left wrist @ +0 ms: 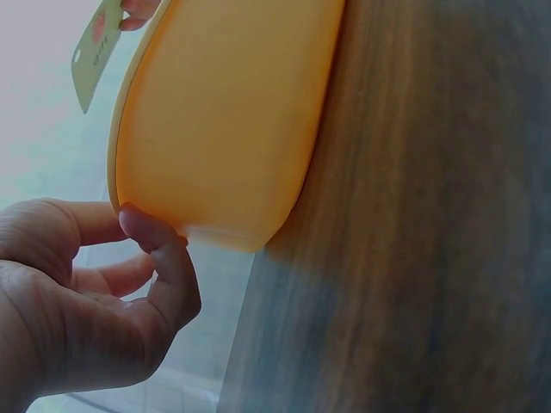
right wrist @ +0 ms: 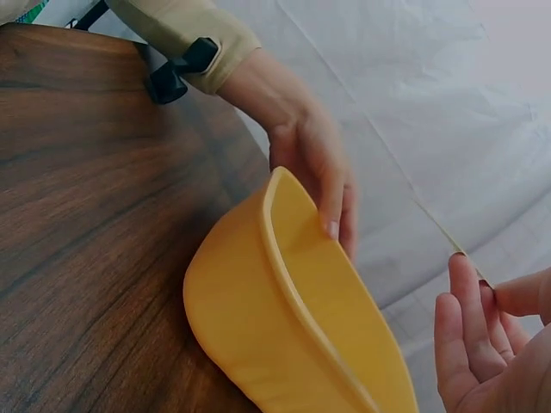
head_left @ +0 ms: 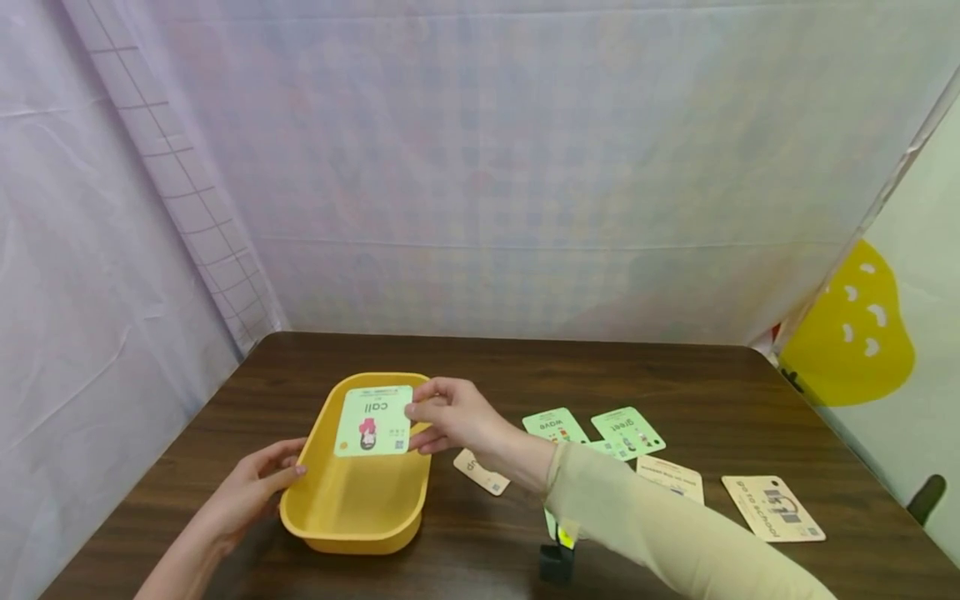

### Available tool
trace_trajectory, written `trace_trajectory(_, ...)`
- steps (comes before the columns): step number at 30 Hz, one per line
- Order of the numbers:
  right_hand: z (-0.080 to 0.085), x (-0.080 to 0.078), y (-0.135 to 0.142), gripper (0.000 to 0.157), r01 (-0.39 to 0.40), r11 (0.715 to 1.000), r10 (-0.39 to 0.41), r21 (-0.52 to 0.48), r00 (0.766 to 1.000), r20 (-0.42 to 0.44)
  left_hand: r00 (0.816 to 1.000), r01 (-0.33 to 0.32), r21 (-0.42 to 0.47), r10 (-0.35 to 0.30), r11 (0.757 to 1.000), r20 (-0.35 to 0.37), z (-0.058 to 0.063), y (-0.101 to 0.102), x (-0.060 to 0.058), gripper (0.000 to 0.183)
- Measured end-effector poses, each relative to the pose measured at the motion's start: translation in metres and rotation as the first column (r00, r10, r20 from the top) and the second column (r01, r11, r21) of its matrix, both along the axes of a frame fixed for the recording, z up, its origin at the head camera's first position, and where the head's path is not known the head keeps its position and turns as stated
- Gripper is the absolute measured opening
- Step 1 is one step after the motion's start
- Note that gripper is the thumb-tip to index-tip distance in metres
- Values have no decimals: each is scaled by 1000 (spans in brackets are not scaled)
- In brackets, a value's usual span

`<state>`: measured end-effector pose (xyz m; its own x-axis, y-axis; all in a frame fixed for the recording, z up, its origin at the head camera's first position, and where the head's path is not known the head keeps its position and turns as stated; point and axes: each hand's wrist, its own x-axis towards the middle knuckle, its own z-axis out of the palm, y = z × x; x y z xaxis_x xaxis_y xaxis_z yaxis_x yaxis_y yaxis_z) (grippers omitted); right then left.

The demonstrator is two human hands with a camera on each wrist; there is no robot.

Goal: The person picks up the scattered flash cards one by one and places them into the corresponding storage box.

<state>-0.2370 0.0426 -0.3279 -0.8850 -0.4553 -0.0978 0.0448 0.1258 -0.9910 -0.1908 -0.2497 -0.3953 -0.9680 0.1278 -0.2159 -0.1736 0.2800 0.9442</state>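
A yellow bin [head_left: 360,545] with rounded corners stands on the left part of the table. My left hand [head_left: 251,487] holds its near left side, thumb on the rim and fingers outside, as the left wrist view also shows. Over the bin's opening, my right hand [head_left: 468,423] pinches a light green card [head_left: 375,422] by one edge between thumb and fingers. The card reads "call", upside down in the head view, above a small figure in pink. From the right wrist, this card [right wrist: 443,232] appears edge-on, raised above the rim.
Right of the bin lie several cards: a beige one [head_left: 482,477] ending in "up", green "wave" [head_left: 553,423] and "greet" [head_left: 630,429] cards, and a beige "go to school" card [head_left: 772,510]. The right sleeve [head_left: 645,512] partly covers others. White curtains [head_left: 480,167] enclose the dark wooden table [head_left: 480,354].
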Motion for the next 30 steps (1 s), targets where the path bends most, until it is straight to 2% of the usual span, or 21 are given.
trace_trajectory(6,-1,1,-2,27,-15,1000,15,0,1000,9,1000,-9,0,9,1000,7,-1,0,0,60)
trace_trajectory(11,-2,-1,-1,54,-20,1000,19,19,999,38,1000,-7,0,7,1000,2,-1,0,0,60)
trace_trajectory(14,-2,-1,1,63,-11,999,9,40,999,50,1000,-5,3,5,1000,6,-1,0,0,60)
trace_trajectory(30,7,6,16,64,-13,999,13,42,1000,-2,1000,-4,3,4,1000,5,-1,0,0,60)
